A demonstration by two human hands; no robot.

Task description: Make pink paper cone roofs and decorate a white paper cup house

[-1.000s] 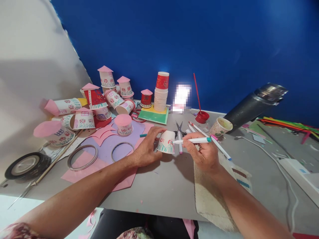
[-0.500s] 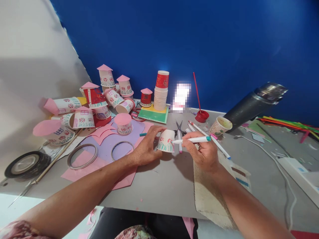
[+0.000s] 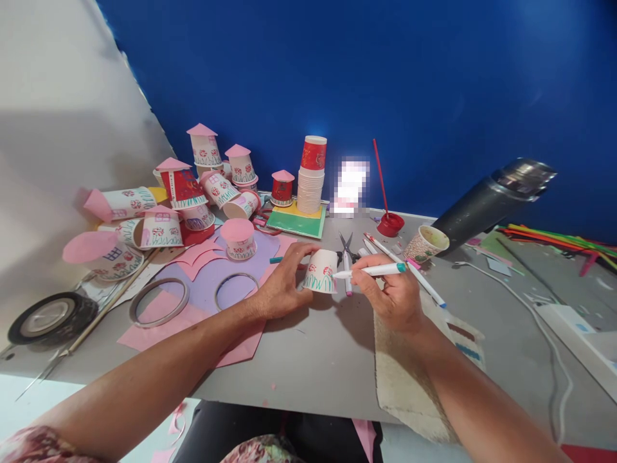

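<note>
Your left hand (image 3: 282, 289) is closed loosely around the upturned paper cup (image 3: 321, 271), thumb on the near side and fingers curled over the far side, keeping it tipped a little on the grey table (image 3: 313, 360). Your right hand (image 3: 393, 292) pinches a white marker (image 3: 371, 271) with a teal end, and its tip touches the cup's right side just beside the red flower and above the green grass strokes.

Compared with half a second ago, almost nothing has shifted: the cup sits in the same spot in front of the small scissors (image 3: 345, 247), your left-hand grip is unchanged, and the marker tip has stayed at the same place on the cup wall. The whole scene has only slid up slightly in view.

A pink-capped pen (image 3: 348, 280) lies on the table just behind the marker. To the left, two tape rings (image 3: 159, 302) rest on pink and lilac paper, and the finished cup houses (image 3: 202, 186) with pink roofs cluster near the wall beside the stack of cups (image 3: 311, 180).
</note>
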